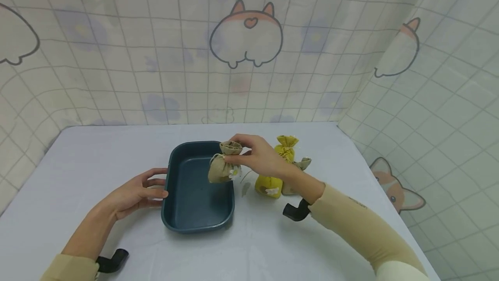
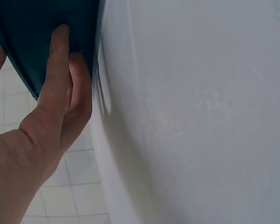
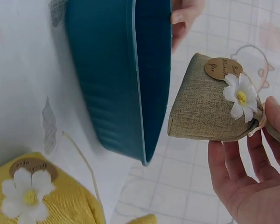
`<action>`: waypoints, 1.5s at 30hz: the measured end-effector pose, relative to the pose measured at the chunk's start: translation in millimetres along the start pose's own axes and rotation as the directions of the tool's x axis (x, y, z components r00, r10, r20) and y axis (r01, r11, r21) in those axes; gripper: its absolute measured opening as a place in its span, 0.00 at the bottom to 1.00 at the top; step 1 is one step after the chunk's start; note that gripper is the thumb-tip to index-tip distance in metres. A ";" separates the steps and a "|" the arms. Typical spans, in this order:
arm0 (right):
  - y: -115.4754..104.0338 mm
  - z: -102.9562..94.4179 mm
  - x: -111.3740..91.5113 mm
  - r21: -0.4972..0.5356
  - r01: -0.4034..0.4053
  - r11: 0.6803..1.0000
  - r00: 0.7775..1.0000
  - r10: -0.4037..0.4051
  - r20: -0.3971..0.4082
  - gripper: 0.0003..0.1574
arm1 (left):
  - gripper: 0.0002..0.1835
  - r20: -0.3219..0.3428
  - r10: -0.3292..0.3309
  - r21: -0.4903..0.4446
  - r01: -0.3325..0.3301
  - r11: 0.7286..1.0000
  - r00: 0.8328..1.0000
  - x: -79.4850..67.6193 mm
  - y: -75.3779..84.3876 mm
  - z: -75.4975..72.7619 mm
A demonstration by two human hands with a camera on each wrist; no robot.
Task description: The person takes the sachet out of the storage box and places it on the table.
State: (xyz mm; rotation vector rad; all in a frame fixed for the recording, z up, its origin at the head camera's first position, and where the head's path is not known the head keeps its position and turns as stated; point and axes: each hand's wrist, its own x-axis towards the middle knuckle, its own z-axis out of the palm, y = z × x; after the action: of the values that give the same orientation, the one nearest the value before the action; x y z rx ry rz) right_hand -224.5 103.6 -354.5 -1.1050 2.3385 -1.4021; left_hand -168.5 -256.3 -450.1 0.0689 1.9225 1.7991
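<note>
In the head view my right hand [image 1: 263, 155] pinches a beige drawstring pouch [image 1: 221, 170] near its gathered neck, over the right part of a dark teal tray [image 1: 196, 198]. The right wrist view shows the pouch [image 3: 200, 100] tilted, with a white fabric flower [image 3: 241, 96] and a round brown tag [image 3: 221, 68]; its neck is partly hidden by the fingers. My left hand [image 1: 136, 192] rests against the tray's left side. Seen from the left wrist, its extended fingers [image 2: 60, 56] touch the tray's outer wall [image 2: 35, 37].
Right of the tray lie yellow pouches [image 1: 269, 185] and another beige pouch [image 1: 303, 163], partly behind my right forearm. A white cloth [image 1: 117, 151] covers the table. Patterned curtains [image 1: 156, 77] hang behind and at the sides.
</note>
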 end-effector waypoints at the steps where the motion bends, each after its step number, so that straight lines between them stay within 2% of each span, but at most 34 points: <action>1: 0.2 -1.2 -1.6 0.003 0.002 1.000 1.000 -0.002 -0.001 0.14 | 0.47 0.000 0.000 -0.002 0.000 1.000 1.000 -0.3 -0.3 0.0; 6: 1.4 -7.5 -12.6 0.033 0.007 0.999 1.000 -0.006 -0.027 0.12 | 0.47 0.005 0.007 -0.004 -0.007 1.000 1.000 -0.5 -2.2 0.6; 10: 0.5 -13.6 -26.2 0.063 -0.044 0.997 0.997 0.047 -0.057 0.13 | 0.47 -0.009 -0.007 -0.005 0.007 1.000 1.000 0.3 -2.9 1.3; 20: 13.0 -27.9 -72.7 0.075 -0.107 0.991 0.984 0.117 -0.138 0.13 | 0.46 -0.019 -0.007 0.007 0.008 1.000 1.000 0.0 -0.1 3.3; 26: 22.6 -30.9 -102.9 0.082 -0.157 0.984 0.968 0.169 -0.184 0.14 | 0.47 -0.006 0.007 0.006 -0.007 1.000 1.000 1.8 -0.3 4.9; 30: 27.9 -31.5 -118.8 0.063 -0.164 0.984 0.963 0.174 -0.207 0.14 | 0.48 -0.009 0.006 0.002 -0.006 1.000 1.000 2.3 -1.1 4.9; 38: 32.8 -32.5 -135.4 0.054 -0.185 0.981 0.950 0.193 -0.247 0.15 | 0.47 -0.037 0.000 0.022 0.000 1.000 0.999 0.2 -1.0 2.7; 45: 41.9 -32.1 -146.0 0.046 -0.221 0.974 0.936 0.225 -0.270 0.13 | 0.48 -0.035 0.000 0.017 0.000 1.000 0.999 -2.2 0.5 1.9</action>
State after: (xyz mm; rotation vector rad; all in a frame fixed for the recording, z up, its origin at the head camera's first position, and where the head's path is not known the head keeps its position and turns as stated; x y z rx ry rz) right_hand -159.5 236.8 -400.8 -0.6469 2.5373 -1.5652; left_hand -165.9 -255.4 -449.0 0.0435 1.9622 1.7949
